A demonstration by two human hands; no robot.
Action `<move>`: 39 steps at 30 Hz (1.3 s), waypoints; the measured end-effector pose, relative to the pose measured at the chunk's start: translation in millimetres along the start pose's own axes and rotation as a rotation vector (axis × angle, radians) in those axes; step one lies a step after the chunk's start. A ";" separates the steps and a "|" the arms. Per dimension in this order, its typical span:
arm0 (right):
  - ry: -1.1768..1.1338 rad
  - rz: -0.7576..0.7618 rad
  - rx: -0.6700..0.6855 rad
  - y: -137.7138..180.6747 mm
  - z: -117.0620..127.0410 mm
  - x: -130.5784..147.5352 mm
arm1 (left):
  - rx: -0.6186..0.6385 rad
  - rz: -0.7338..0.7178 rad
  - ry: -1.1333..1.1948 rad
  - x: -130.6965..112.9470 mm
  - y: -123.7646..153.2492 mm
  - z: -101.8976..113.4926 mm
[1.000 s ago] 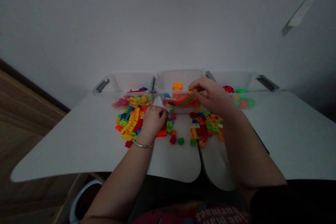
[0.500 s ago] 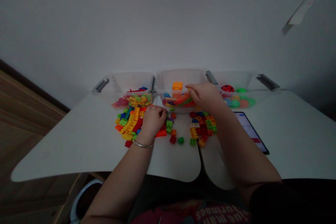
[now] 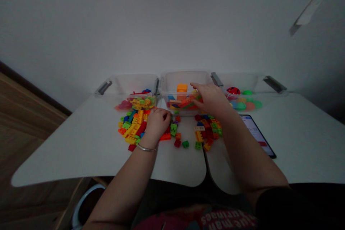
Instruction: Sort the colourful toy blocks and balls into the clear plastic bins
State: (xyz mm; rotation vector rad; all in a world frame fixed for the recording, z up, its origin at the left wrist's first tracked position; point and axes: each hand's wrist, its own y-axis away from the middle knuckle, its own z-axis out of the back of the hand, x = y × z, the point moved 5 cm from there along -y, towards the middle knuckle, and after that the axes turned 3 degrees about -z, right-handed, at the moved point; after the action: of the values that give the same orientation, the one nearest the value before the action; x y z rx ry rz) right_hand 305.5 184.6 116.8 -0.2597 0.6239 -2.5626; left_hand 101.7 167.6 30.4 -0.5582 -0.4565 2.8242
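Observation:
My left hand [image 3: 157, 122] rests curled on the table among loose coloured building bricks [image 3: 133, 127]; I cannot see what its fingers cover. My right hand [image 3: 211, 100] reaches over the front wall of the middle clear bin [image 3: 185, 79], fingers stretched out above the bricks inside it. An orange block [image 3: 182, 88] stands at the back of that bin. A second heap of bricks [image 3: 207, 131] lies just below my right wrist.
A left clear bin [image 3: 126, 82] holds more bricks. A right clear bin [image 3: 242, 81] holds a red ball and green and pink round pieces. A phone [image 3: 257, 134] lies on the right table. Two white tables meet near the middle, with a wall behind.
My right hand moved from a pinch on a yellow piece above the middle bin down and left into it, fingers now spread. The phone came into view. My left hand stayed put.

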 end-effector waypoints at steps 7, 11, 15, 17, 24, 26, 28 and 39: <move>-0.160 0.111 -0.136 0.5 9.3 5.6 | -0.012 0.010 0.017 -0.1 1.2 0.4; -0.199 0.111 -0.179 2.5 20.3 14.5 | -0.005 0.000 0.016 -0.6 0.6 0.6; -0.197 0.117 -0.048 4.9 21.0 29.5 | 0.004 -0.001 0.017 0.6 0.2 -0.4; -0.192 0.128 0.092 5.6 12.4 38.6 | 0.007 -0.001 0.014 0.7 0.4 -0.6; -0.134 0.246 0.472 11.4 -44.3 65.7 | 0.012 -0.010 -0.017 -1.2 0.4 0.3; -0.115 0.254 0.494 13.2 -55.9 67.8 | 0.013 -0.014 -0.022 -1.4 0.6 0.2; -0.104 0.245 0.492 14.4 -62.4 67.7 | 0.001 -0.007 -0.014 -1.0 1.0 0.5; -0.080 0.167 0.535 18.0 -74.9 62.9 | 0.001 -0.005 -0.013 -1.3 0.9 0.8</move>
State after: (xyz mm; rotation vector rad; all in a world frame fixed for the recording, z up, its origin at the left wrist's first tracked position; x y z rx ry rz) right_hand 236.9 167.8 46.7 -0.1172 -0.0782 -2.4338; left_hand 102.4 166.1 31.2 -0.5381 -0.4584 2.8249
